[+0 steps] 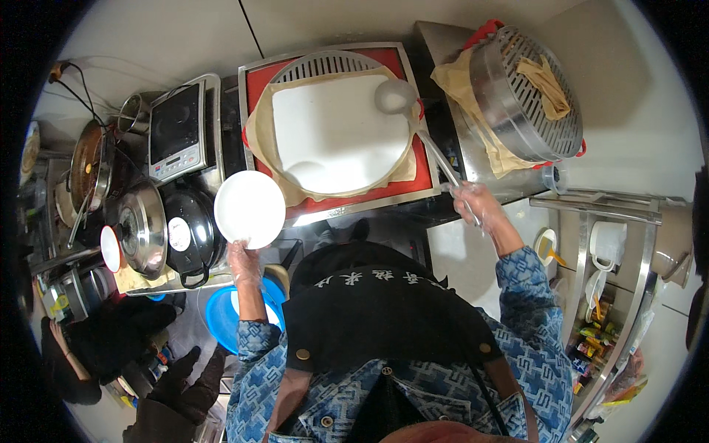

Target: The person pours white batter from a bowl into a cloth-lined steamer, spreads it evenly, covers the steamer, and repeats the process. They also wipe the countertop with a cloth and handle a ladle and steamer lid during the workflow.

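Observation:
My left hand (245, 266), in a thin clear glove, grips the lower rim of a round white dish (250, 210). My right hand (477, 206), gloved the same way, is closed around the handle of a metal ladle (395, 97). The ladle's bowl is over the upper right part of a smooth white layer (338, 133), and whether they touch I cannot tell. Tan cloth (262, 119) lines the edge of that layer. Behind it shows a slotted metal steamer plate (327, 62), above a red surface in a metal frame (252, 66).
At right a slotted steamer tray (520, 105) stands with cloth on it. Left are an induction cooker (176, 124), a black electric appliance (191, 235) and a metal lid (143, 230). Blue basins (221, 321) stand below my left arm. Another person (105, 338) is at lower left.

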A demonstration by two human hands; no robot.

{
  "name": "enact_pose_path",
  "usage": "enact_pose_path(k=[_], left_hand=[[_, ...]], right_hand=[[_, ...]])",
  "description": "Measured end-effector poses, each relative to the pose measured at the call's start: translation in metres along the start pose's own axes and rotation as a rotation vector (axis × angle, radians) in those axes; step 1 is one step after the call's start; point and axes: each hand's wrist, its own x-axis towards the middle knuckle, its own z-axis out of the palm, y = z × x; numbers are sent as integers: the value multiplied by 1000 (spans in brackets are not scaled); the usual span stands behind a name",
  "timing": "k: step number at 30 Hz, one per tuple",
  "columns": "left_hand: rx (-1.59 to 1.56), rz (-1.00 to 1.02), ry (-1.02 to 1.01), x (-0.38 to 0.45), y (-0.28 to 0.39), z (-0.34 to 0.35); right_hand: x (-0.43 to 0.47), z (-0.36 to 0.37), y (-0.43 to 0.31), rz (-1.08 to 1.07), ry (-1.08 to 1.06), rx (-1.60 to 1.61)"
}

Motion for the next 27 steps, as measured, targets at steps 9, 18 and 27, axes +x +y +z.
enact_pose_path(k=[9,18,27], left_hand=[[-7,10,8,-11,-6,-12],[-31,7,67,-19,-4,-11],[-28,26,20,-4,-9,-18]], right_hand=[[56,47,-15,-13,-170,68],[41,100,-10,10,-379,-58],[-26,66,1,156,-392,-165]])
